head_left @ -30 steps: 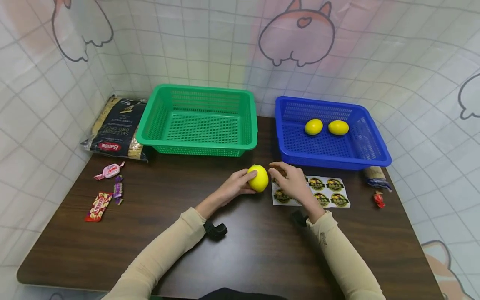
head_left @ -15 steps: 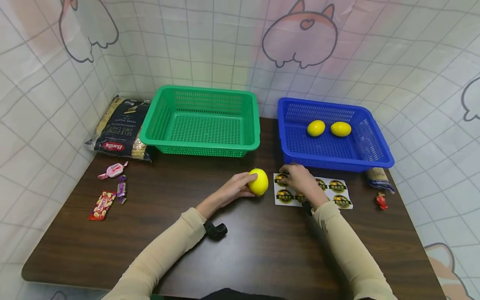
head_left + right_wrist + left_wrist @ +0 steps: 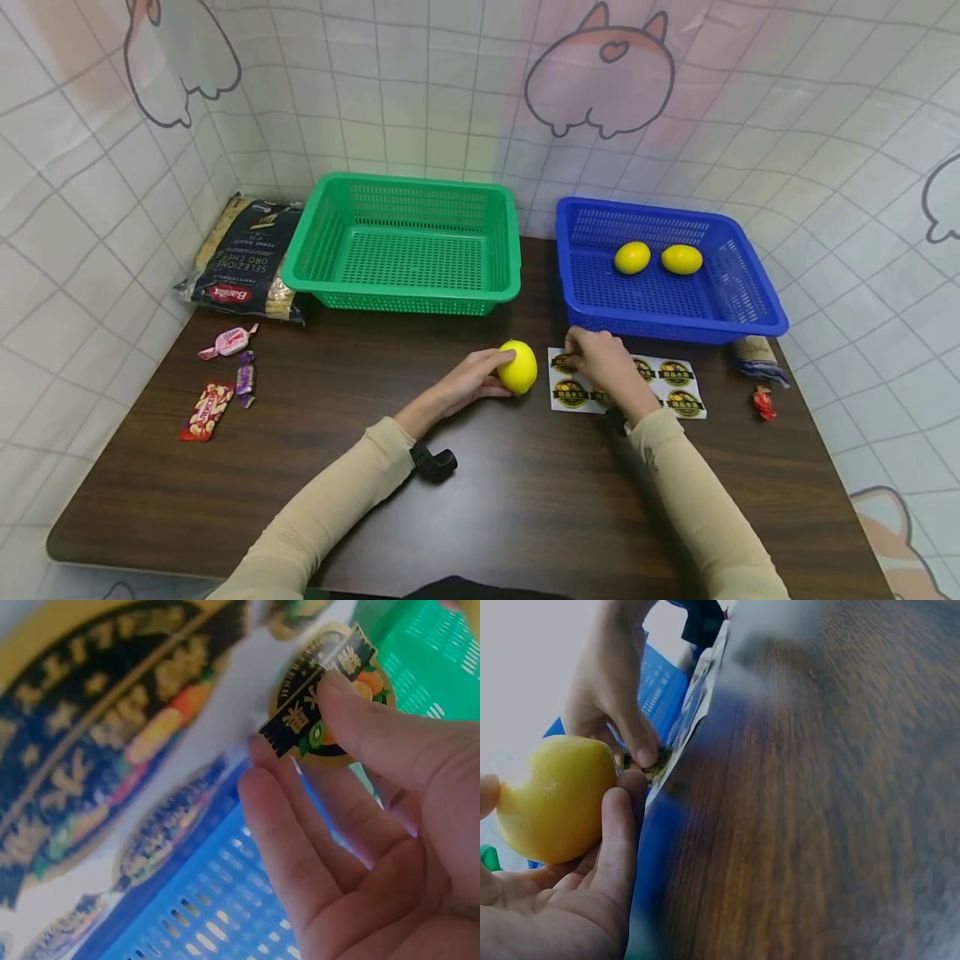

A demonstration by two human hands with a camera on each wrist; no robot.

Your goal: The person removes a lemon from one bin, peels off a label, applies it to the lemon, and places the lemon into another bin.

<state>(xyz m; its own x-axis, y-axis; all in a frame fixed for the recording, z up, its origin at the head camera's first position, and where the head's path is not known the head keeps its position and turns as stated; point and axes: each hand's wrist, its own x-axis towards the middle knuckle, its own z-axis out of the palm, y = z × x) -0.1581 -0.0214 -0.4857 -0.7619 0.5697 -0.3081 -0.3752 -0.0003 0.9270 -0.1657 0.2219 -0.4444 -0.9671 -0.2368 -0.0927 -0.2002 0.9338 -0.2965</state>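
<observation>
A lemon (image 3: 519, 368) sits in my left hand (image 3: 465, 385), gripped between thumb and fingers just above the table. To its right lies a white sheet (image 3: 660, 390) of round black-and-gold fruit stickers. Over the sheet's upper left part is my right hand (image 3: 606, 364), which covers some of the stickers. In the right wrist view, its thumb and fingers pinch one sticker (image 3: 304, 697), whose edge stands up from the sheet. The left wrist view shows the lemon (image 3: 559, 802) held close beside the right hand (image 3: 611, 694).
A green basket (image 3: 401, 295) stands at the back, and a blue basket (image 3: 660, 323) with two lemons (image 3: 632, 257) at back right. At left are a pasta bag (image 3: 243, 258) and several wrapped sweets (image 3: 206, 411). A red sweet (image 3: 763, 402) and a small packet (image 3: 759, 360) lie at right.
My right hand has moved from beside the lemon down to the sticker sheet and now pinches a sticker there. My left hand still grips the lemon in nearly the same place.
</observation>
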